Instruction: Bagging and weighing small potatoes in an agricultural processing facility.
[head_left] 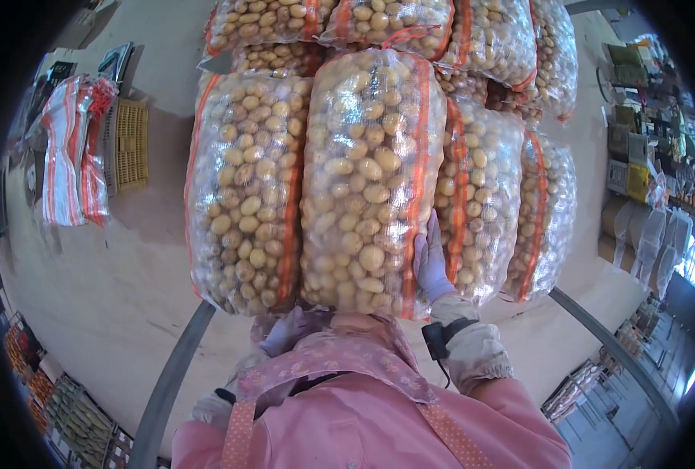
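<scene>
A large see-through mesh sack of potatoes point(359, 180) with an orange stripe lies in front of me. My right hand point(433, 259), in a pale purple glove, presses flat against the sack's right side, fingers stretched out. My left hand point(283, 331), gloved too, is low near the sack's lower left end. Its fingers are mostly hidden by the flowered pink cloth, and whether it touches the sack is unclear. Beside it, on the left, lies another potato sack point(246, 195). To the right are a third sack point(480, 195) and a fourth sack point(541, 219).
More potato sacks point(492, 39) are piled at the far side. On the left, folded striped empty sacks point(70, 152) lie beside a yellow crate point(131, 144). Metal bars point(177, 371) run toward me on either side. Crates and wrapped rolls point(637, 227) stand at the right.
</scene>
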### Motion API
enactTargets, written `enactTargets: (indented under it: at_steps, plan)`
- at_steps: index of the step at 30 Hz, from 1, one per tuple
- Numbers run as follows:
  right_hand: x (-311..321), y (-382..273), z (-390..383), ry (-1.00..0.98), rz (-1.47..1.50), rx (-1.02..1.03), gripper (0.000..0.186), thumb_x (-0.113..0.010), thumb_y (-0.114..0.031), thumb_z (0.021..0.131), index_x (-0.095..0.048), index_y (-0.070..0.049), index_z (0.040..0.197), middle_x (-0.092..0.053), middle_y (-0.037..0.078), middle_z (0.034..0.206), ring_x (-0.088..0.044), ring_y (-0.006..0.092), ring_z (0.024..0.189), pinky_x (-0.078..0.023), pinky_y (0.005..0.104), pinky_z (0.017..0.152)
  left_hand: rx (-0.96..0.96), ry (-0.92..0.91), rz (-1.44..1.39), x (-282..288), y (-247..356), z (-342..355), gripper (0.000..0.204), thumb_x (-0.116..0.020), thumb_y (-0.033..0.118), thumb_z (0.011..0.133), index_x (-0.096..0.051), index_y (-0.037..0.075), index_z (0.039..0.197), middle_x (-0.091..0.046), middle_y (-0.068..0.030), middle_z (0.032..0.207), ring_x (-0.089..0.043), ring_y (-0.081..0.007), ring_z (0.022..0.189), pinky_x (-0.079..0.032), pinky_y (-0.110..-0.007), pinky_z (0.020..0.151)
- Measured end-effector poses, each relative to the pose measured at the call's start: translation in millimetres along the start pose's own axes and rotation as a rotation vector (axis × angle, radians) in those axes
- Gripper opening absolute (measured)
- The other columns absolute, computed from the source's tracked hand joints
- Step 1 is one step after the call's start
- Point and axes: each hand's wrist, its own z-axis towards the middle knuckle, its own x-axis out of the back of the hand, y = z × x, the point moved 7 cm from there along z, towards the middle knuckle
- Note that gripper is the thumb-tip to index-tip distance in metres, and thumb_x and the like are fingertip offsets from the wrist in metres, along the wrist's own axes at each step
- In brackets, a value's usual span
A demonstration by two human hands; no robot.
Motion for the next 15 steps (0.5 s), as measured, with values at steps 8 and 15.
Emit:
enactTargets:
  at_steps: [8, 15]
  plan:
    - [-15.7, 44.9, -26.2, -0.006, 0.607, -0.291, 0.054, -0.042, -0.018, 0.096, -0.020, 0.004, 0.140, -0.028, 0.018, 0.144, -0.029, 0.0270, 0.133, -0.024, 0.0305, 0.108, 0.102, 0.810, -0.029, 29.0, -19.9, 29.6, 0.059, -0.056, 0.034, 0.086, -0.040, -0.002, 0.130, -0.048, -0.0155, 0.125, -0.047, -0.0202, 0.113, -0.049, -0.033, 0.079]
    - [4.9, 54.0, -118.0, -0.223, -0.045, -0.214, 0.059, -0.040, -0.032, 0.097, -0.021, 0.002, 0.141, -0.034, 0.024, 0.140, -0.036, 0.0344, 0.129, -0.030, 0.0341, 0.105, -0.617, 0.460, 0.670, 9.6, -14.2, 35.8, 0.070, -0.067, 0.042, 0.075, -0.043, 0.006, 0.130, -0.041, -0.0106, 0.133, -0.044, -0.0234, 0.117, -0.042, -0.035, 0.091]
